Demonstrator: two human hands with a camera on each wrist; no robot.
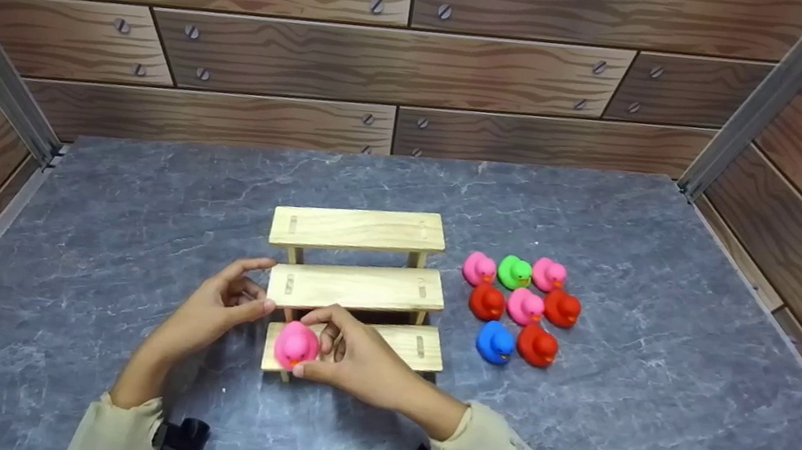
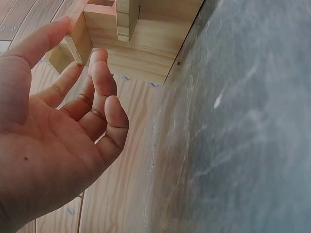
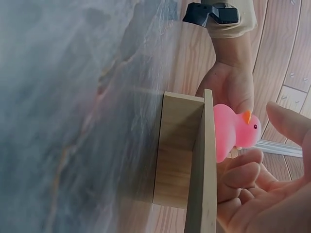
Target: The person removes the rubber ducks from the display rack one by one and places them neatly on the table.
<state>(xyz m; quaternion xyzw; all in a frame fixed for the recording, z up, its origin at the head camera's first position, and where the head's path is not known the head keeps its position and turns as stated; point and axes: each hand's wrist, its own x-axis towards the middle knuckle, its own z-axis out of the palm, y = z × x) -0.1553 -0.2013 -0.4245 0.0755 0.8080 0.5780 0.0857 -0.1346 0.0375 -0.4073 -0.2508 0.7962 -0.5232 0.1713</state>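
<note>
A pink rubber duck (image 1: 296,346) sits on the left end of the lowest step (image 1: 410,345) of a three-tier wooden stand (image 1: 356,288). My right hand (image 1: 363,360) is around its right side, thumb and forefinger spread about it. In the right wrist view the thumb stands apart from the duck (image 3: 226,133), while curled fingers lie close beside it; contact is unclear. At the left end of the middle step, my left hand (image 1: 210,309) pinches the board between thumb and forefinger. Its other fingers curl loosely below in the left wrist view.
Right of the stand, several rubber ducks are grouped in rows: pink (image 1: 526,306), green (image 1: 515,272), red (image 1: 537,345) and blue (image 1: 496,341). The grey marbled tabletop (image 1: 652,405) is bordered by wood-patterned walls (image 1: 389,65) at the back and sides.
</note>
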